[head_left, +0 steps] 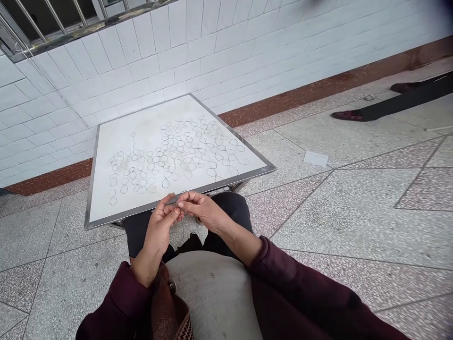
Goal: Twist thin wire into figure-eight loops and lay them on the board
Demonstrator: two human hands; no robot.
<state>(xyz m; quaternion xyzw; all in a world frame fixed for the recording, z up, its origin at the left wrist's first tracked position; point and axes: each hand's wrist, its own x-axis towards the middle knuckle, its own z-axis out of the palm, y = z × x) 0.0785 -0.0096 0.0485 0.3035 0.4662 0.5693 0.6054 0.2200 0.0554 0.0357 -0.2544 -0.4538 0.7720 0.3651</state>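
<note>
Just over the near edge of a white table (148,113), my left hand (162,225) and my right hand (203,211) meet, fingertips nearly touching. Both hands are closed in a pinch on a thin dark wire (183,228), whose end hangs down between them above my lap. Many thin wire loops (173,151), several shaped like figure eights, lie spread over the tabletop. One straighter wire piece with a loop (133,137) is set apart toward the back left. How the wire runs between my fingertips is too small to tell.
The table has a grey metal rim (247,150) and stands by a white tiled wall (141,56). A person's legs and dark red shoes (350,115) are at the upper right. A pale sheet (316,158) lies on the speckled floor (354,212). Window bars (53,19) show at the upper left.
</note>
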